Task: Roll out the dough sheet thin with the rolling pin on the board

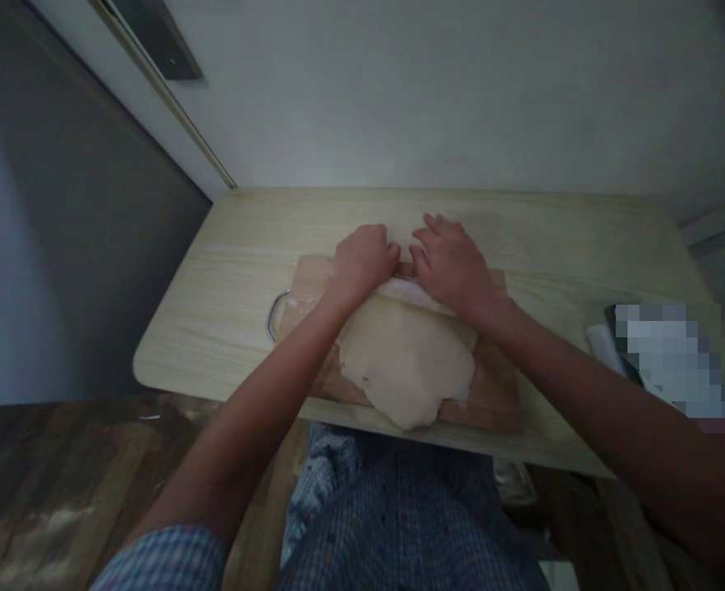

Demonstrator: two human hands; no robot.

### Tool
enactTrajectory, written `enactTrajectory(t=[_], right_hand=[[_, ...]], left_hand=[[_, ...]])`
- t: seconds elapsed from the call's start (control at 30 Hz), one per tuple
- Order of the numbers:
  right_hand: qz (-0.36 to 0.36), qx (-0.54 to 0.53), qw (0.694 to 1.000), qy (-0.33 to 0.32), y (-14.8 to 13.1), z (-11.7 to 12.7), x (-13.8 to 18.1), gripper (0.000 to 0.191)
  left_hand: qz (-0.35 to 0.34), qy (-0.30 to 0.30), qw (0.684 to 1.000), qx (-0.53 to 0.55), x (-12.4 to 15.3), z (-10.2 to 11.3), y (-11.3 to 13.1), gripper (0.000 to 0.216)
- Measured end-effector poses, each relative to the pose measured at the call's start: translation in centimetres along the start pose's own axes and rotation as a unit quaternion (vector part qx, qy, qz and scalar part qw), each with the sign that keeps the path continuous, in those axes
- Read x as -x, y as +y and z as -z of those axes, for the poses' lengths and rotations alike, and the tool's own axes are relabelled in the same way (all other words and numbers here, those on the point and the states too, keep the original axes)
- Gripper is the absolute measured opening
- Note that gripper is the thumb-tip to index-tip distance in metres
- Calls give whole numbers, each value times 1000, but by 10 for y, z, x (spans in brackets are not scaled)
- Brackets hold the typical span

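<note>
Looks like the dough is being rolled: left hand curled in, right hand loosely spread, both at a floury pale roll along its upper edge, though I can't tell if the left actually grips anything. Next move probably wants light, even pressure. It's mid-frame on a wooden board, smooth, cream-coloured, raggedly lobed at the bottom.
</note>
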State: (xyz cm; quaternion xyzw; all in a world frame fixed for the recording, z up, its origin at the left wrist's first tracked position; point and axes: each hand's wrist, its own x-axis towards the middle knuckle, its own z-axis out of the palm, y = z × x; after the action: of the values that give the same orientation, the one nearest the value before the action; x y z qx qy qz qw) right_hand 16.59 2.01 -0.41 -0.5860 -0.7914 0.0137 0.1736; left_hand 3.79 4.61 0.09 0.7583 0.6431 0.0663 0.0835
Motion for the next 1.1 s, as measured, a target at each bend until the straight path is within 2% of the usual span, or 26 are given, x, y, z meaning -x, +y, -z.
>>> enactTrajectory(t=[0.13, 0.27, 0.37, 0.47, 0.57, 0.7, 0.83, 0.97, 1.1], right_hand=[[12, 20, 1000, -6, -5, 0, 6, 37], [39, 42, 998, -12, -16, 1, 18, 37], [63, 47, 997, -19, -29, 4, 33, 39], [56, 46, 997, -31, -44, 9, 51, 40], [61, 52, 996, -34, -58, 12, 72, 38], [131, 79, 988, -3, -68, 10, 101, 39], [164, 67, 984, 9, -72, 11, 122, 40], [136, 52, 989, 6, -70, 19, 132, 38], [97, 51, 994, -5, -63, 27, 131, 31]], left_hand=[[12, 12, 1000, -17, 7, 0, 0, 38], [9, 24, 999, -44, 25, 1, -2, 38], [-28, 62, 996, -60, 46, 2, -6, 40], [-69, 110, 989, -71, 69, -1, -10, 40], [-87, 132, 984, -78, 94, -4, -17, 39], [-115, 138, 981, -79, 127, -2, -25, 35], [-143, 114, 980, -75, 153, 6, -31, 32], [-160, 122, 979, -46, 164, 8, -31, 30], [-157, 130, 978, -35, 163, 4, -22, 27]])
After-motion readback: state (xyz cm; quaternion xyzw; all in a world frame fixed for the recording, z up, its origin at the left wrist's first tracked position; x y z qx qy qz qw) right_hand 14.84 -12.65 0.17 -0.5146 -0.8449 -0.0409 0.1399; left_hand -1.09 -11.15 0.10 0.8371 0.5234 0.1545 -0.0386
